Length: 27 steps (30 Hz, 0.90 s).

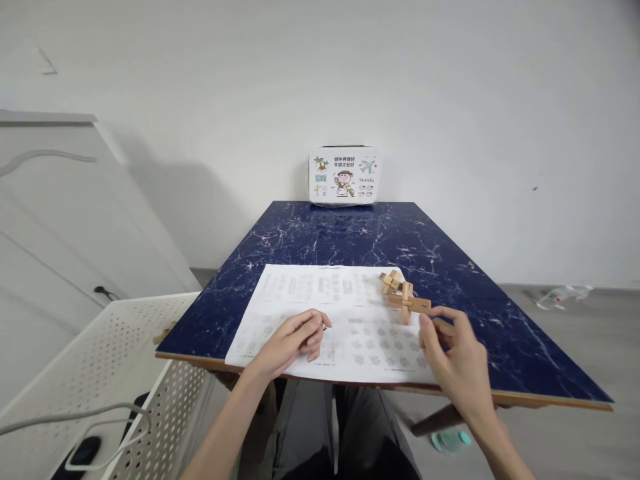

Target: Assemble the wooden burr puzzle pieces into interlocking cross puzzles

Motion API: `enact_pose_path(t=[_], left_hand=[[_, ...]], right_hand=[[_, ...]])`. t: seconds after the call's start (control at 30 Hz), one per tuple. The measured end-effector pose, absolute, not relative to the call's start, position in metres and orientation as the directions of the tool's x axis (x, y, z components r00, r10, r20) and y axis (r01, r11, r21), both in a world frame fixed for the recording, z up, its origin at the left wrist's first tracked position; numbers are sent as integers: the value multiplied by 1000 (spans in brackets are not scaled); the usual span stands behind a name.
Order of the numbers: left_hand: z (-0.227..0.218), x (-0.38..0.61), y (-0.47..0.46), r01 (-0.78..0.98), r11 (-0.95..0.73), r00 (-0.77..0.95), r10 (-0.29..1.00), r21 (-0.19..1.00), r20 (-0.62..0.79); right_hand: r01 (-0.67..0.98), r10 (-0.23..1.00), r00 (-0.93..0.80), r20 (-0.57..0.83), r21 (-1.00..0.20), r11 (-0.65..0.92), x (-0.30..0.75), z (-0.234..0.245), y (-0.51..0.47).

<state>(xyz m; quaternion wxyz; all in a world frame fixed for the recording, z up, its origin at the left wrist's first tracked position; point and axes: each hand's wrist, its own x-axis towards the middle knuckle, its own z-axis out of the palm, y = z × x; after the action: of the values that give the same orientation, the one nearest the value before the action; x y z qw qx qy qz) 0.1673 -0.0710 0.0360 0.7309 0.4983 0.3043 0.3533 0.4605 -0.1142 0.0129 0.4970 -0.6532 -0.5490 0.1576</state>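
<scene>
My left hand rests on the printed paper sheet with its fingers curled in. A small dark spot shows at its fingertips, too small to name. My right hand is at the sheet's right side, thumb and index finger apart. Their tips are close to the right end of a wooden interlocking puzzle made of crossed bars; whether they touch it I cannot tell. Just behind it lies a second, smaller cluster of wooden pieces, partly covered by the nearer one.
The sheet lies on a dark blue marbled table. A white case with cartoon prints stands at its far edge by the wall. On the left is a white perforated basket with cables. A bottle lies on the floor.
</scene>
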Motion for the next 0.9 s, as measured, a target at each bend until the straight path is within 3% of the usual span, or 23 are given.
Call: enact_pose_path(t=[0.13,0.23,0.6,0.9], left_hand=[[35,167,-71,-220,242,556,827,945,-82],[35,167,-71,-227,244,554,829,943,-81],[34,166,-71,-233,241,554,829,942,-75],[33,165,-72,-227,229,549,833,947,-70]], right_hand=[[516,956,8,294,-820,248,442,18,-108],[519,957,-76,280,-809,278,431,15,-96],[456,987,-4,163,-878,147,432,3,-73],[452,989,-8,149,-882,137,452,3,-58]])
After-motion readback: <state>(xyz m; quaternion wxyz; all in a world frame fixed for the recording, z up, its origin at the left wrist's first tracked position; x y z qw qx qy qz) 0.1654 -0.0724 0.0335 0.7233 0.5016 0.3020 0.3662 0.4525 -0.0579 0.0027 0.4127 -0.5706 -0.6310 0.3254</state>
